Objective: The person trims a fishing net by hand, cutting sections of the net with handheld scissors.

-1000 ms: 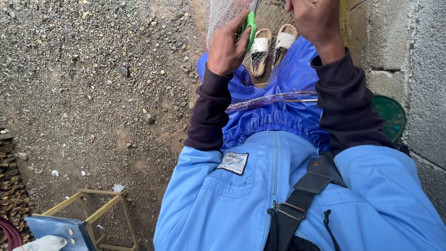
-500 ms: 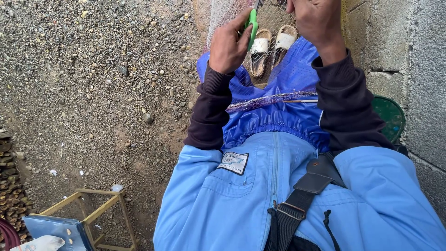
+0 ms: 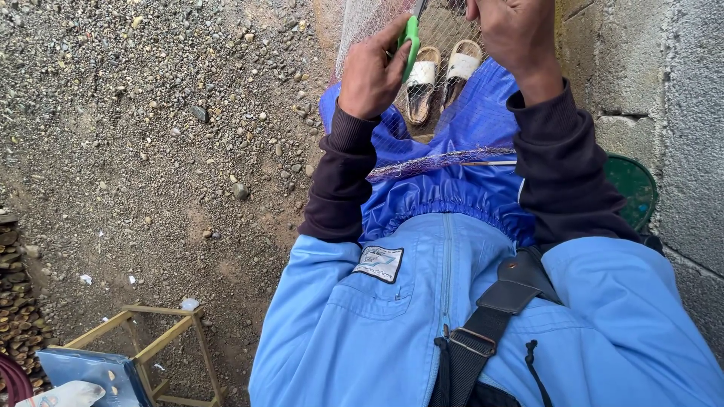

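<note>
Both hands work the net: left hand grips a green tool, right hand pinches mesh. Keeping it taut should help.

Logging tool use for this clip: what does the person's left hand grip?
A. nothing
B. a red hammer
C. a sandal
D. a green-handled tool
D: the left hand closes around a green-handled tool held up against the fine netting.

Green tool, pale net
</note>
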